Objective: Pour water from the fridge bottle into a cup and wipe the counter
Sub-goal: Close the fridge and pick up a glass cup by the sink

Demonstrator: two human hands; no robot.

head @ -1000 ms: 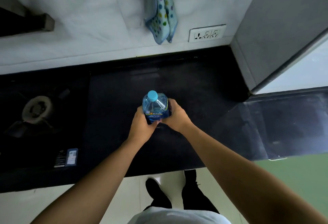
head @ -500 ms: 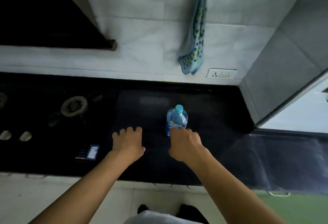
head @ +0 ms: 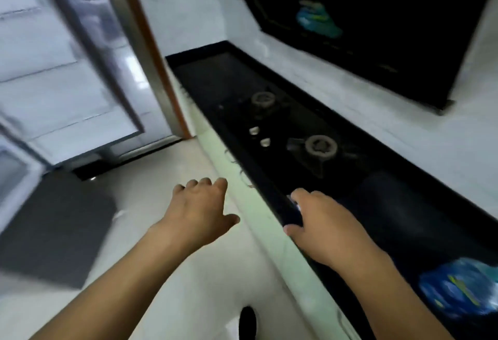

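Note:
The clear water bottle (head: 458, 290) with a blue label stands on the black counter (head: 404, 218) at the lower right edge of the view, blurred and partly cut off. My right hand (head: 326, 228) hovers over the counter's front edge, fingers loosely spread, holding nothing, well left of the bottle. My left hand (head: 200, 209) hangs over the floor in front of the counter, fingers apart and empty. No cup is in view.
A two-burner gas hob (head: 320, 148) with two knobs (head: 260, 136) is set in the counter ahead. A dark range hood (head: 377, 29) hangs above. A glass door (head: 80, 64) stands at the left, with a grey floor mat (head: 54, 226) below it.
Both hands let go of the bottle, which stays on the counter. The view has swung left along the counter toward the hob and door, and both hands moved away from the bottle.

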